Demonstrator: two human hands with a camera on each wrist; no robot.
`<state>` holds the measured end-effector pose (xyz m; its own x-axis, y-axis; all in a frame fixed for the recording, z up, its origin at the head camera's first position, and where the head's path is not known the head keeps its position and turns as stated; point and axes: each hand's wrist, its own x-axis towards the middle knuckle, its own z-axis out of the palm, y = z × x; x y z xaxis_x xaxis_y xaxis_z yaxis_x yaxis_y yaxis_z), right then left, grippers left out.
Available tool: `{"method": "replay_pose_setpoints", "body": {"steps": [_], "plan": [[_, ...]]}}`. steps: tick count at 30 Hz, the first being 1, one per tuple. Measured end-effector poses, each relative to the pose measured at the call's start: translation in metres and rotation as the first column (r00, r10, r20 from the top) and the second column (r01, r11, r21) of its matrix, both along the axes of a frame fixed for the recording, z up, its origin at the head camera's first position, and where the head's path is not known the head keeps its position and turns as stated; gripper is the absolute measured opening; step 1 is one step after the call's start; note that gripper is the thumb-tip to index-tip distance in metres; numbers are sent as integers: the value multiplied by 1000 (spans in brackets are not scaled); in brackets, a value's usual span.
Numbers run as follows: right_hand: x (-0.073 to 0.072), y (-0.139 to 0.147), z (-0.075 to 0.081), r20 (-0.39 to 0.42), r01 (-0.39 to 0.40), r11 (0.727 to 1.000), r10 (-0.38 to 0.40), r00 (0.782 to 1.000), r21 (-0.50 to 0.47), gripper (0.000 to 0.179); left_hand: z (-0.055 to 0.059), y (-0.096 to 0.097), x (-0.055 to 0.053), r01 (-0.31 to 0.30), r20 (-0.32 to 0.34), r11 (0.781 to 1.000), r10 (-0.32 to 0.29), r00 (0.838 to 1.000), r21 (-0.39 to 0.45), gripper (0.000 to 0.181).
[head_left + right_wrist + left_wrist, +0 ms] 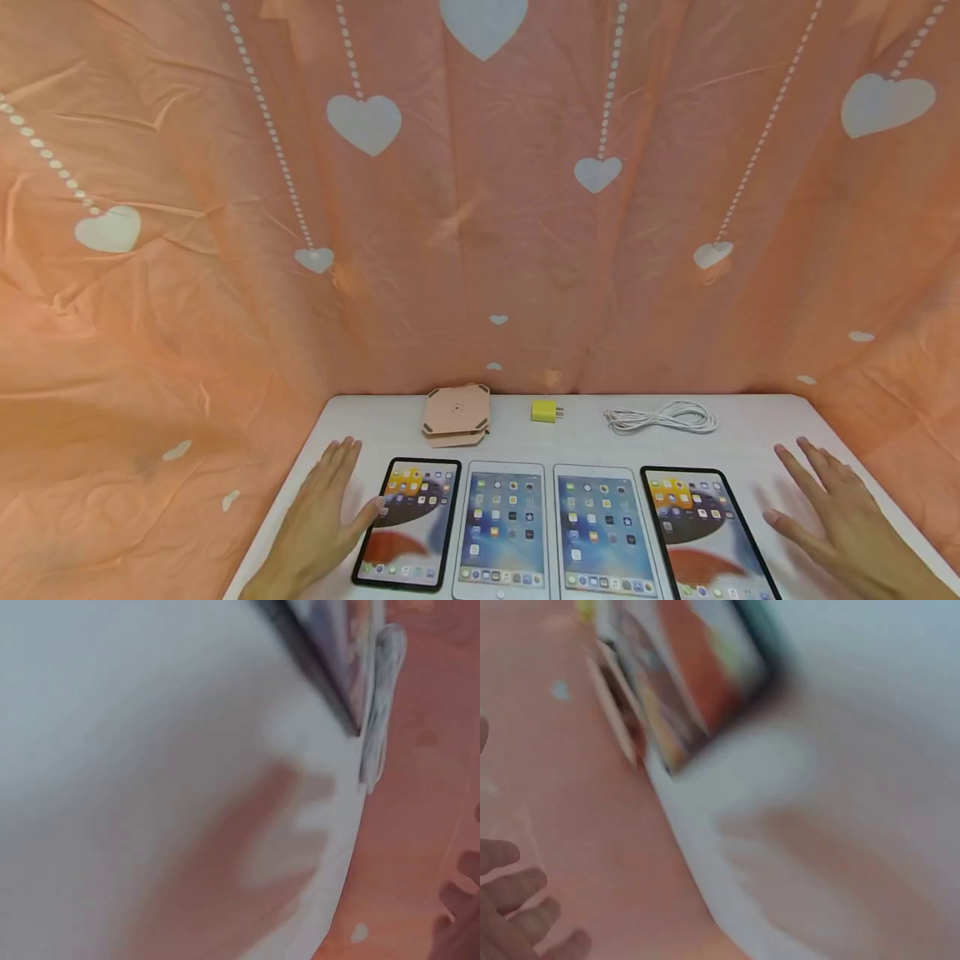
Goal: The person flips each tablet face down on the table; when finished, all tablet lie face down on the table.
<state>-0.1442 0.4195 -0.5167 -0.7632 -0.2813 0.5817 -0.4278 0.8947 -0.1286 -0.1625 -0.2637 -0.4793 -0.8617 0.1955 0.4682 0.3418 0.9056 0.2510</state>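
Both hands are out over the white table point(360, 417), one at each end of a row of four tablets. The left hand point(318, 508) is released, fingers extended, its thumb spread to one side. That thumb overlaps the edge of the black-framed tablet at the left end point(411, 533), hiding a bit of its rim; whether it touches, I cannot tell. The right hand point(836, 508) is released too, fingers extended and spread, near the black-framed tablet at the right end point(701, 521) but apart from it.

Between those two lie a left white-framed tablet point(504, 525) and a right white-framed tablet point(606, 525), just beside each other, all four screens lit with app icons.

Behind the row, along the far edge, sit a folded pink stand point(456, 410), a yellow plug point(543, 411) with its prongs pointing right, and a white coiled cable point(663, 417). Right behind them hangs an orange cloth point(480, 208) printed with pale hearts, blocking off the back and both sides. The tablet seen from the left wrist is too blurred to read.
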Motion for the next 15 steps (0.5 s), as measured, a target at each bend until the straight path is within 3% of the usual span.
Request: {"method": "replay_pose_setpoints", "body": {"steps": [2,4,6,7,8,10,13,15], "plan": [[2,-5,3,72,-13,997,19,997,-78,98,6,15,0,56,52,992,-62,997,112,84],[6,-11,7,131,-6,988,26,991,-151,102,12,32,0,99,125,965,-132,983,243,83],[9,-14,11,169,4,978,32,985,-211,104,17,50,0,134,200,919,-220,955,370,82],[10,-15,13,185,7,972,37,982,-235,104,19,59,0,155,234,886,-278,932,437,81],[11,-16,14,200,10,967,43,979,-254,103,20,67,-1,169,265,848,-337,904,503,80],[13,-16,17,236,29,961,38,971,-275,100,23,85,-3,201,310,765,-465,829,612,77],[15,-15,18,295,30,949,68,953,-315,92,24,110,-8,235,330,631,-643,691,739,72],[15,-13,19,320,3,933,121,940,-361,85,24,126,-11,240,326,556,-727,605,796,72]]}}
